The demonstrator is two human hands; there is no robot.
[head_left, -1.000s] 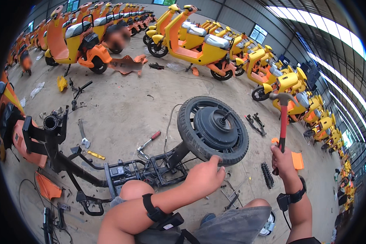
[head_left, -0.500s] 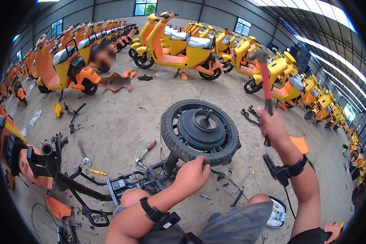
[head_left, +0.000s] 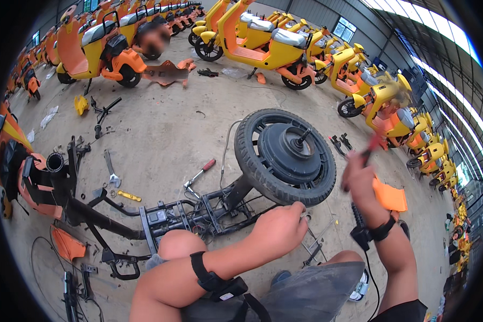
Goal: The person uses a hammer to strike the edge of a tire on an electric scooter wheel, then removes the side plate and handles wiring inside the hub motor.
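Observation:
My right hand [head_left: 358,181] grips a hammer by its red and black handle [head_left: 371,149]. The hammer is raised to the right of the wheel, its head smeared by motion. My left hand [head_left: 280,228] is closed at the near lower edge of a black hub-motor wheel [head_left: 284,155], fingertips pinched together; what they hold, if anything, is hidden. The wheel lies tilted with its axle pointing up, at the end of a bare black scooter frame [head_left: 107,224] that stretches left in front of my knees.
A red-handled ratchet [head_left: 201,174], an adjustable wrench [head_left: 111,169] and a yellow tool [head_left: 129,195] lie left on the concrete floor. An orange panel [head_left: 390,194] and a black coil shock absorber [head_left: 357,217] are at right. Rows of yellow and orange scooters [head_left: 263,51] stand behind.
The hammer has tipped over to the right and is more blurred. My left hand has shifted right along the wheel's near edge. The whole view has turned, so the scene sits differently.

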